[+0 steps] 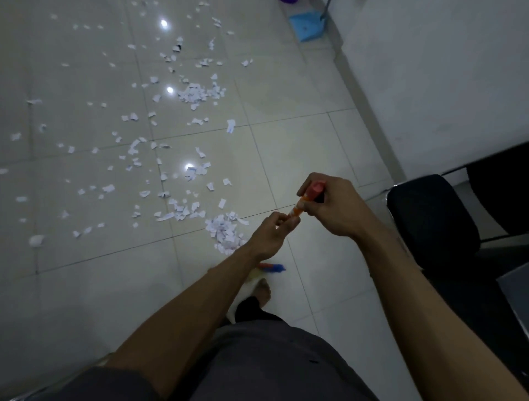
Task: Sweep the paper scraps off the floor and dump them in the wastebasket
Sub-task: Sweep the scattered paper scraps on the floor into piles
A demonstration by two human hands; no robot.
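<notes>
Both my hands hold an orange broom handle (303, 203) with a red cap. My right hand (333, 207) grips its top end. My left hand (272, 233) curls round it just below. The broom's coloured bristles (270, 267) show under my left forearm, on the floor. White paper scraps lie scattered over the pale tiled floor (86, 272), with one small heap (224, 233) near the bristles and another heap (199, 93) farther off. A blue dustpan (305, 27) leans near the wall at the top. No wastebasket is clearly visible.
A white wall (429, 71) runs along the right. A black chair (432, 220) stands at the right, close to my right arm. A purple object (287, 1) peeks in at the top edge. My bare foot (262, 292) is on the tiles below the bristles.
</notes>
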